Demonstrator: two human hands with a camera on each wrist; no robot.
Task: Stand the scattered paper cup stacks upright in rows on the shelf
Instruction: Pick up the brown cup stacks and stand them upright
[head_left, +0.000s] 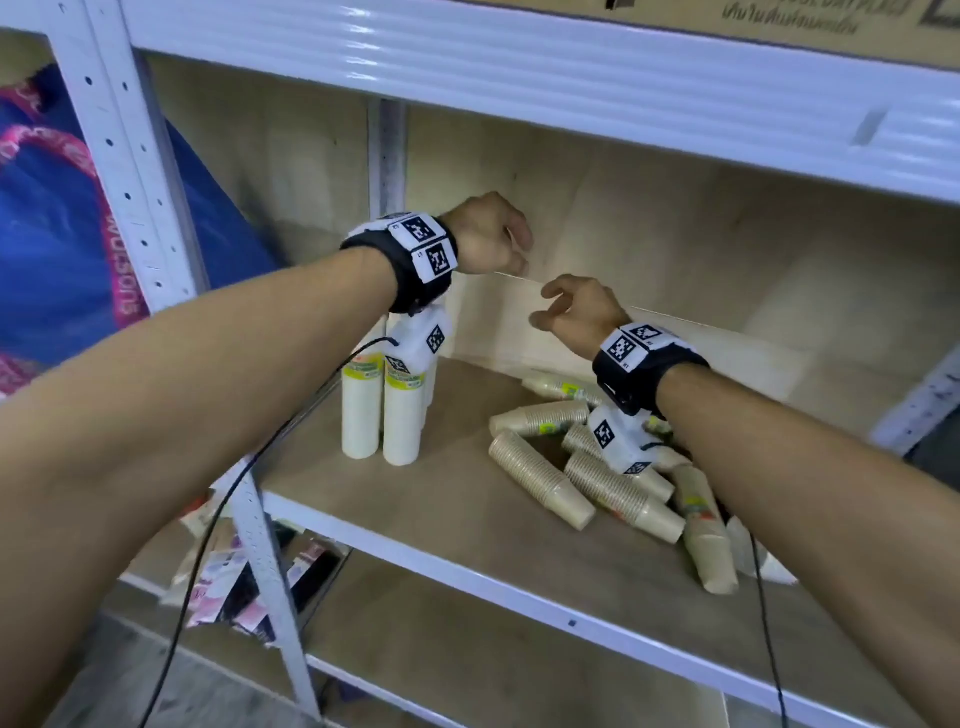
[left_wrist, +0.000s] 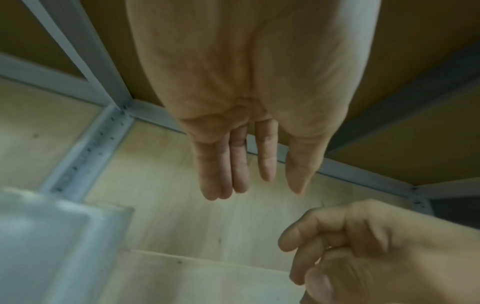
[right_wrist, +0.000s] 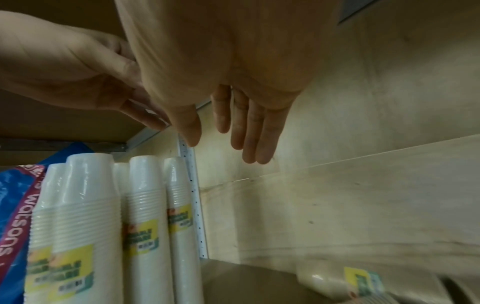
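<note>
White cup stacks (head_left: 382, 410) stand upright at the shelf's (head_left: 457, 525) left; brown cup stacks (head_left: 597, 467) lie jumbled at right. Above them, left hand (head_left: 488, 236) and right hand (head_left: 579, 312) hover, fingers relaxed, holding nothing.

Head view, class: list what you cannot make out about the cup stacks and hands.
- Upright white paper cup stacks: total count hidden by the left wrist camera.
- Scattered brown paper cup stacks: several covered by the right forearm.
- Yellow labels: text blurred, right wrist view.
- Left hand: fingertips hidden behind knuckles.
</note>
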